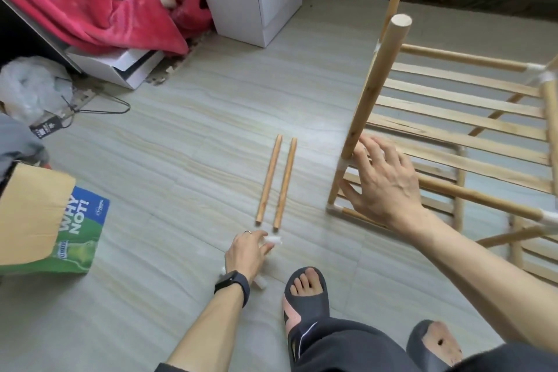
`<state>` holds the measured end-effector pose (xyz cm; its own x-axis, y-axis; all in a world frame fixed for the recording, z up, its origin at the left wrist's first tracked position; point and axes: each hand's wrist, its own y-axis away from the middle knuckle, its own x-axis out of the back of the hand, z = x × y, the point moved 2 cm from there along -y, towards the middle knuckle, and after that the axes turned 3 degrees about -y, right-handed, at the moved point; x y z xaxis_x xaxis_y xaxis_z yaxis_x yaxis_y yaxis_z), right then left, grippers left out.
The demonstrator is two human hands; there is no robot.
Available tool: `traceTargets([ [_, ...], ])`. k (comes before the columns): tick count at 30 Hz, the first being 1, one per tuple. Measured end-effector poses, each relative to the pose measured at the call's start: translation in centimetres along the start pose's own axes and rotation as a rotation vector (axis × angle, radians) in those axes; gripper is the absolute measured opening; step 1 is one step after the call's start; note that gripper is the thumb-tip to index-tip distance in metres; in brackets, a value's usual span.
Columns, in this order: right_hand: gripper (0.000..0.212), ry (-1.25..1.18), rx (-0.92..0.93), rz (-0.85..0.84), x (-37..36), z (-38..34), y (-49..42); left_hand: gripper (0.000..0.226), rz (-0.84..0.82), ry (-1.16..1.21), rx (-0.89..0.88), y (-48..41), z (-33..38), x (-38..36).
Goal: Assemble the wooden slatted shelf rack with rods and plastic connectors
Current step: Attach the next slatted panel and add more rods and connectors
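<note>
Head view: left of the two loose rods (276, 180) lying side by side on the floor (181, 136) sits one cardboard box (36, 214). Just beside the rods' near ends the left hand (246, 251) pinches one white plastic connector (274, 239) in its fingers (267, 248); one or perhaps two more connectors (261, 283) lie by its wrist, blurred. Right of the rods, the right hand (383, 187) has fingers spread at an upright post (374, 84) of the one slatted rack (453, 118) standing on the floor.
</note>
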<state>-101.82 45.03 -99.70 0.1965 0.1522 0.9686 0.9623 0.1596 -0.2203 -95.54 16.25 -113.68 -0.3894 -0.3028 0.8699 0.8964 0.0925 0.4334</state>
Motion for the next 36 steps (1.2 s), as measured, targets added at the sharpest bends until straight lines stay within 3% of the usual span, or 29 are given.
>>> traceTargets([
  [5,0.08,-0.176,0.001,-0.148,2.1,0.1,-0.2,0.038,-0.062,0.81,-0.068,0.6,4.2,8.8],
  [8,0.061,-0.496,-0.1,-0.102,5.1,0.2,0.5,0.032,-0.216,1.0,-0.227,2.5,8.1,14.4],
  [11,0.038,-0.771,-0.141,-0.013,8.6,0.3,1.6,0.047,-0.318,1.081,-0.325,4.6,11.8,18.5],
  [14,0.038,-1.018,-0.139,-0.004,12.3,0.2,2.4,0.06,-0.325,1.08,-0.364,6.4,15.4,20.8],
  [18,0.049,-1.162,-0.098,-0.095,15.7,0.7,3.0,0.055,-0.373,1.067,-0.434,8.3,18.7,22.4],
  [23,0.032,-1.208,-0.109,-0.069,17.2,0.4,3.9,0.063,-0.428,0.973,-0.492,10.0,21.1,23.3],
  [26,0.034,-1.234,-0.17,-0.026,18.1,0.4,4.0,0.056,-0.272,0.887,-0.535,10.6,21.4,23.8],
  [29,0.037,-1.343,-0.24,-0.064,19.1,0.5,3.6,0.034,-0.095,0.88,-0.638,11.0,20.8,24.7],
  [33,0.033,-1.398,-0.251,-0.157,20.4,0.2,2.8,0.046,0.141,0.688,-0.791,11.8,20.1,26.7],
  [36,0.036,-1.365,-0.243,-0.179,21.2,0.0,2.0,0.041,0.28,0.613,-0.88,12.5,20.2,28.1],
])
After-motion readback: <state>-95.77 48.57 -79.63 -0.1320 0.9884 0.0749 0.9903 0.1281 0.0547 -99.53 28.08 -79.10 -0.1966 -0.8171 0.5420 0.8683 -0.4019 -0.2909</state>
